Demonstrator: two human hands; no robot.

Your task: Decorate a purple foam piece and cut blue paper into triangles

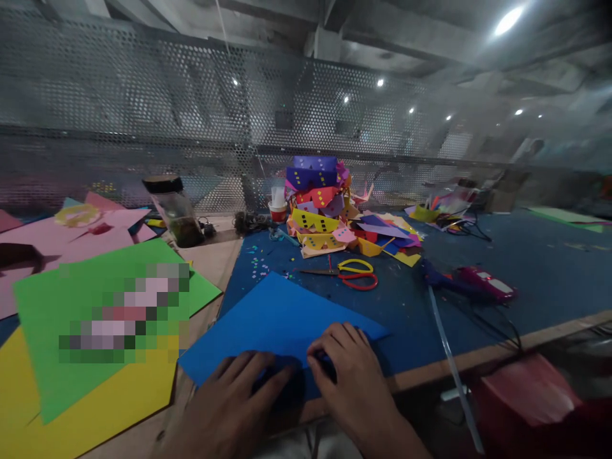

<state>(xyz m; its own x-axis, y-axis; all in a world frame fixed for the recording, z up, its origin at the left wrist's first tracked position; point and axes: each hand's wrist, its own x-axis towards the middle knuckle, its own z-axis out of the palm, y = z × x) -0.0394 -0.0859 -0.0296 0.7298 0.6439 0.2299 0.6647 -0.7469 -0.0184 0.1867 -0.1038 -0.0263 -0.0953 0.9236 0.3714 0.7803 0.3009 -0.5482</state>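
A blue paper sheet (277, 319) lies on the dark blue table mat (526, 268) near the front edge. My left hand (234, 401) rests on the sheet's near edge with its fingers curled down onto the paper. My right hand (349, 376) presses the same edge just to the right, fingers bent and pinching at the paper. Both hands touch the sheet close together. What lies under the fingertips is in shadow.
Scissors (351, 274) with yellow and red handles lie behind the sheet. A stack of folded coloured paper pieces (318, 204) stands further back. Green (43, 319), yellow (95, 408) and pink (57, 242) sheets lie left. A glue gun (478, 284) lies right. A jar (174, 210) stands by a mesh wall.
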